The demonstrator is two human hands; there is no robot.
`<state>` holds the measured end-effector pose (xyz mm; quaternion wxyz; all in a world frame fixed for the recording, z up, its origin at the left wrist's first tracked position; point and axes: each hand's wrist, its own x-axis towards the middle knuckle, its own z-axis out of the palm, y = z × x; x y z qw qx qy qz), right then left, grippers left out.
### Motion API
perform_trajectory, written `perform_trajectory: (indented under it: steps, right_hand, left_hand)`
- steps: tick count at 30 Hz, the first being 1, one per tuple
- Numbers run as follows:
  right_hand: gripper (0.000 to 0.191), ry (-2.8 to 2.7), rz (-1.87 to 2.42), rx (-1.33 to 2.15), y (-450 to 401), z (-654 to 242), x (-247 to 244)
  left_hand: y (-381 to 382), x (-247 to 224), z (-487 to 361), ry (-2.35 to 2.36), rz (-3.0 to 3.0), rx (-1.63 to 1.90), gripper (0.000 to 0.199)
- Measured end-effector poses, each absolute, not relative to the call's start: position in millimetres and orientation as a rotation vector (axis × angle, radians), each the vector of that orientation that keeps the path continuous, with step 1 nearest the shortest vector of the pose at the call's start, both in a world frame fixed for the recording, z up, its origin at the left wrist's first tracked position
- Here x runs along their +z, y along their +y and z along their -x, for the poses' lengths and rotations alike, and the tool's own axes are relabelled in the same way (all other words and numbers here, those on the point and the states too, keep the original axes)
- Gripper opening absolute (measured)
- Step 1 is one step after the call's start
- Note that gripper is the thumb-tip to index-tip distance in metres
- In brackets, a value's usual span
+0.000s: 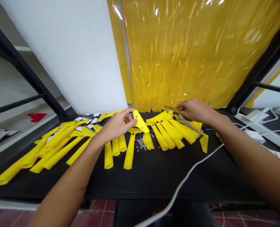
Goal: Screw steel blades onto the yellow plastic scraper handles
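My left hand (122, 124) is closed on a flat yellow plastic plate (141, 121), roughly triangular with small holes, raised above the table. At the back right, the fingers of my right hand (193, 110) pinch a thin, flat, blade-like strip (171, 108). Below that hand, another thin translucent-looking strip (188, 123) lies across several yellow tubular handles (170, 132). One handle (129, 151) lies in front of my left hand, near a small pile of screws and nuts (142, 145). A loose yellow plate (203, 143) rests at the right.
Many yellow handles (59, 142) are heaped at the left of the black table (177, 176). A white cable (189, 175) crosses the front right. White power strips (267, 129) lie at the far right. A yellow plastic curtain (189, 53) and a white panel (83, 53) stand behind.
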<state>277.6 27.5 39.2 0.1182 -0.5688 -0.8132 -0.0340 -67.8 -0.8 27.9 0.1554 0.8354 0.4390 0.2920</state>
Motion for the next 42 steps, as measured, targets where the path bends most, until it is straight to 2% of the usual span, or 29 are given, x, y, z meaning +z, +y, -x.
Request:
perform_trajectory:
  steps: [3,7,9,11,14,17,22,30,33,36,40,42]
  right_hand:
    - [0.024,-2.305,2.004,-0.15,14.7,-300.0,19.2]
    - [0.035,-2.258,2.108,-0.126,3.3,-304.3,-0.3]
    - [0.046,-2.237,2.017,-0.156,-1.6,-296.2,2.1]
    - [0.048,-2.268,1.751,-0.151,-7.9,-280.8,9.4]
    - [0.05,-2.398,1.34,0.165,-17.7,-248.0,17.9]
    - [0.065,-2.448,1.173,0.46,-20.1,-216.8,16.4]
    - [0.077,-2.478,1.003,0.783,-7.6,-194.5,5.0]
    - [0.086,-2.294,1.114,0.876,-5.4,-193.0,-6.7]
    - [0.083,-2.25,1.065,0.884,-6.8,-193.2,-9.1]
    - [0.071,-2.248,1.02,0.787,-10.5,-193.0,-8.1]
    - [0.037,-2.322,0.894,0.371,-16.4,-192.8,-7.6]
    - [0.035,-2.348,0.885,0.189,-17.9,-194.4,-7.5]
  left_hand:
    - [-7.3,21.9,55.6,1.301,-2.686,0.81,0.047]
    - [-12.6,10.5,46.3,1.215,-3.056,0.771,0.047]
    - [-15.0,6.5,44.5,1.129,-3.232,0.697,0.043]
    - [-18.4,5.0,44.6,1.005,-3.425,0.599,0.039]
    - [-23.8,6.0,48.1,0.771,-3.653,0.499,0.039]
    - [-24.9,4.9,53.5,0.638,-3.692,0.505,0.041]
    - [-16.5,-7.4,57.7,0.611,-3.534,0.426,0.037]
    - [-15.4,-7.1,56.1,0.563,-3.612,0.494,0.033]
    - [-17.5,-4.3,56.3,0.558,-3.693,0.584,0.027]
    - [-17.4,-6.2,57.4,0.615,-3.692,0.682,0.026]
    - [-16.3,-10.2,58.8,0.639,-3.679,0.875,0.026]
    - [-16.5,-10.7,59.1,0.635,-3.674,0.906,0.026]
